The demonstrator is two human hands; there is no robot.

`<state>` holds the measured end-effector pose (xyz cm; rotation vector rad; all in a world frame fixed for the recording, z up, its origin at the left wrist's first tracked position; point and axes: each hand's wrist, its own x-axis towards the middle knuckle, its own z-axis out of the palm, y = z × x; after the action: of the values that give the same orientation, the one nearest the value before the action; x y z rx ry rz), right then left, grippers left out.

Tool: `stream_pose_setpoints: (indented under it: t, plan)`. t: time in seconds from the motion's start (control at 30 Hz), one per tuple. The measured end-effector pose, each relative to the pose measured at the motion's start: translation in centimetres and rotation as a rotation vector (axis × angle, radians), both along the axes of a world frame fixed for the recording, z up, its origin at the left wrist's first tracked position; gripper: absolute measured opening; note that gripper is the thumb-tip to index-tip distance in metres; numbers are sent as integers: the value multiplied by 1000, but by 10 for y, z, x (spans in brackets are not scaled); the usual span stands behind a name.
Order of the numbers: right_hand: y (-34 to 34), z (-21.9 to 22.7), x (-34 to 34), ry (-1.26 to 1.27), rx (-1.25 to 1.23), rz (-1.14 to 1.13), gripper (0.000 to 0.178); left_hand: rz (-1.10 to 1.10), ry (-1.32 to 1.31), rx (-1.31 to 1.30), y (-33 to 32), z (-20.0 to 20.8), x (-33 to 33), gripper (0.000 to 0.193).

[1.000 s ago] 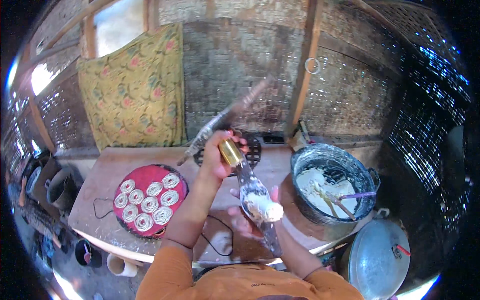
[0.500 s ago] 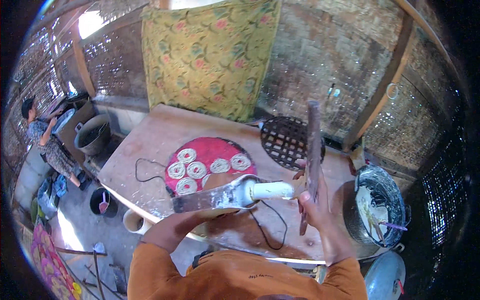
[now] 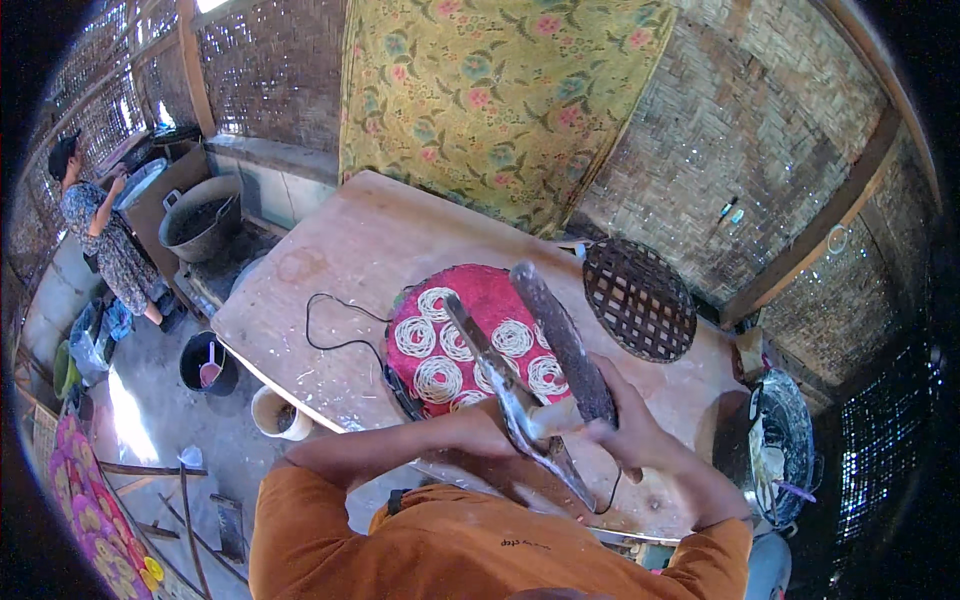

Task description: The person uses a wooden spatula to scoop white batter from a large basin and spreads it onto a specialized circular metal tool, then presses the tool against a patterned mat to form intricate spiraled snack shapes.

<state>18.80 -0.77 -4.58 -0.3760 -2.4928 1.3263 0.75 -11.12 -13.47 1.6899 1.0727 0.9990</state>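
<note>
A hand press hangs over the table, made of a white cylinder (image 3: 553,418) between two wooden bars. My right hand (image 3: 632,418) is closed round the thick dark bar (image 3: 565,345). My left hand (image 3: 490,428) grips the flour-smeared bar (image 3: 495,370) on the other side, its fingers mostly hidden behind it. Beneath and beyond the press lies a round red mat (image 3: 470,287) bearing several pale noodle-like coils (image 3: 437,380) of dough. The bars cover part of the mat and some coils.
A dark woven round tray (image 3: 640,300) lies at the table's (image 3: 290,265) far right. On the right stands a pot (image 3: 785,430) with white dough or batter. A black cord (image 3: 325,347) loops left of the mat. Buckets (image 3: 280,415) and a person (image 3: 105,225) are at left.
The press has turned from lying crosswise to slanting, its left bar swinging upright, and now sits lower over the mat. My view has shifted, so the table and mat appear further right.
</note>
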Motion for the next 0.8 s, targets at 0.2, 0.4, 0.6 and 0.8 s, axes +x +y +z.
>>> stream_pose_setpoints:
  t: [0.2,0.4,0.6,0.8]
  plan:
    - [34,-48,2,49,-1312,551,90,-59,-98,116,27,47,-68,95]
    - [61,-83,-14,43,-1599,558,94,-410,-1218,271,124,141,-85,91]
    - [141,-47,-17,-74,-1335,325,98,-216,-1149,120,241,126,-137,77]
    - [200,-42,-60,-333,-1196,-109,102,-202,-1723,-81,327,-19,-182,61]
